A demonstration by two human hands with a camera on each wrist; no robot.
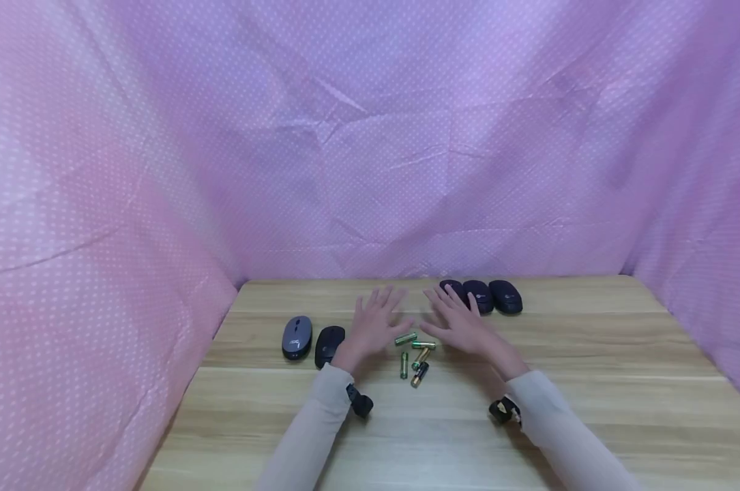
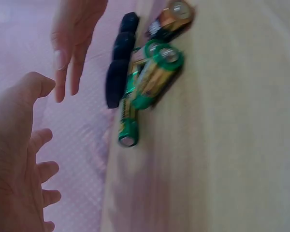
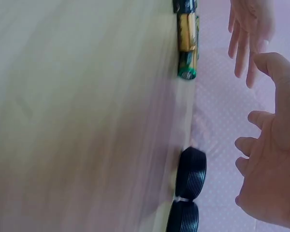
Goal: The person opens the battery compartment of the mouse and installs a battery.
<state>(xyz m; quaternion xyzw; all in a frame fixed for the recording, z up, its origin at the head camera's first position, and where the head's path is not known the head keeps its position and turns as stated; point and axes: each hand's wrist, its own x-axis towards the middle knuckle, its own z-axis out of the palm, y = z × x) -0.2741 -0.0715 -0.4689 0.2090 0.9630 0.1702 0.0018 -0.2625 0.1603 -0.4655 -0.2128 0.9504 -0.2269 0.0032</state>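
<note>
My left hand (image 1: 374,326) hovers over the table with its fingers spread, holding nothing. Opposite it, my right hand (image 1: 464,329) is spread the same way and is likewise holding nothing. Between and just in front of them lies a loose group of batteries: several green and gold ones (image 1: 404,365) and a black and copper one (image 1: 420,375). In the left wrist view, two green batteries (image 2: 159,75) overlap. A black mouse (image 1: 329,346) lies beside the left wrist, partly covered by it. Past the right fingers stand three dark mice (image 1: 506,296) in a row, the leftmost partly hidden.
A grey mouse (image 1: 297,337) lies at the left of the wooden table (image 1: 590,382). Pink dotted cloth (image 1: 370,170) hangs behind the table and along both sides. Each wrist wears a small black camera (image 1: 360,402) on a strap.
</note>
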